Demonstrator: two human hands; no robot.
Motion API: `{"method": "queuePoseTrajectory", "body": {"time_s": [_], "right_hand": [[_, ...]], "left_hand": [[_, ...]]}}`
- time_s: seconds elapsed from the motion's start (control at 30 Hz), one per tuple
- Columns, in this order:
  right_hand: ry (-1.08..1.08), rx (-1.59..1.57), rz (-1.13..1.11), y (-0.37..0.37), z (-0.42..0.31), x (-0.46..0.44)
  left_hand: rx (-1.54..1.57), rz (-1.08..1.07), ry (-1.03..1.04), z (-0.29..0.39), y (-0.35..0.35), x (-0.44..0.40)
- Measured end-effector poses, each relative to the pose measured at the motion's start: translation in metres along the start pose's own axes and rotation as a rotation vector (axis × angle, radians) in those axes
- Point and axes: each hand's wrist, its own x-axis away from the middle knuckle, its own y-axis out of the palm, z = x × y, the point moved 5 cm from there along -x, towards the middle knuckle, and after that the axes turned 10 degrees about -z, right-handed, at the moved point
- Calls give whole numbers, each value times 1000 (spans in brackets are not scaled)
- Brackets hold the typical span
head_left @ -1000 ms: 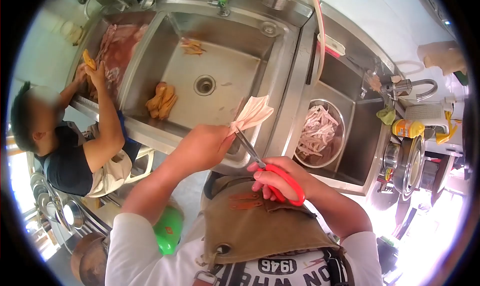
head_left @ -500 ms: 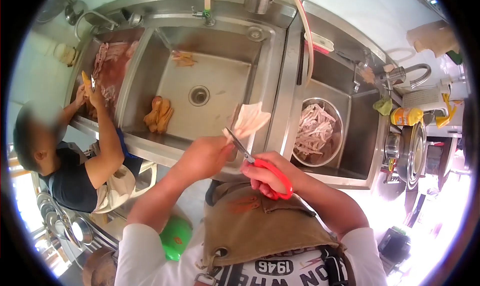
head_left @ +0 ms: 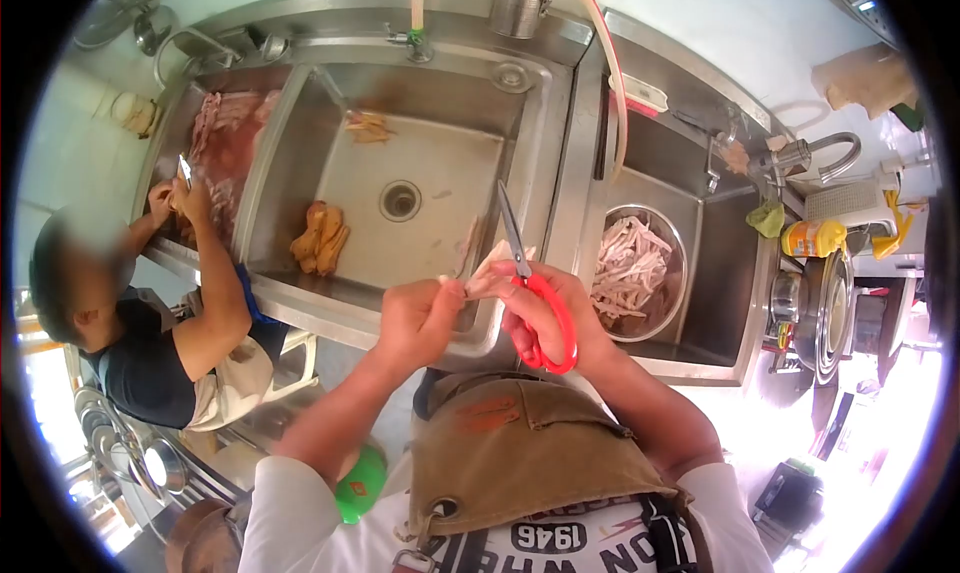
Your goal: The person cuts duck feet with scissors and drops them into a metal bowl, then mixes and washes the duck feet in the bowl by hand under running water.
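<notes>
My left hand (head_left: 415, 321) is closed, its thumb and fingers pinching one end of a pale pink piece that looks like a webbed poultry foot (head_left: 493, 265). In my right hand (head_left: 577, 305) are red-handled scissors (head_left: 511, 223), blades pointing up and away from me. The right fingertips also touch the foot's other end, so it stretches between both hands, partly hidden by fingers and blades. Both hands are over the near right corner of the middle sink (head_left: 455, 123).
Yellow-orange poultry pieces (head_left: 320, 238) lie in the middle sink. At right, a steel bowl (head_left: 683, 273) of pale pieces sits in another sink. A co-worker (head_left: 150, 323) on the left holds a blade over reddish meat. A hose (head_left: 612, 73) hangs between the sinks.
The scissors have swung from pointing left across the foot to pointing upward. My hands have come together, and the right fingers now touch the foot, which is less spread out.
</notes>
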Motion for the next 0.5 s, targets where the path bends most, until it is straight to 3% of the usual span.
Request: {"method": "queuePoseTrajectory", "body": {"time_s": [0.1,0.3,0.4,0.5], "right_hand": [[16,-13,-27,4,6,-1],[36,7,-91,0,6,4],[4,103,-134,-12,15,8],[-31,216,-196,-32,34,22]], "left_hand": [[170,69,-17,-7,-1,8],[178,136,74,-9,3,7],[45,190,9,-18,0,-2],[-334,66,-115,-45,-1,-17]]}}
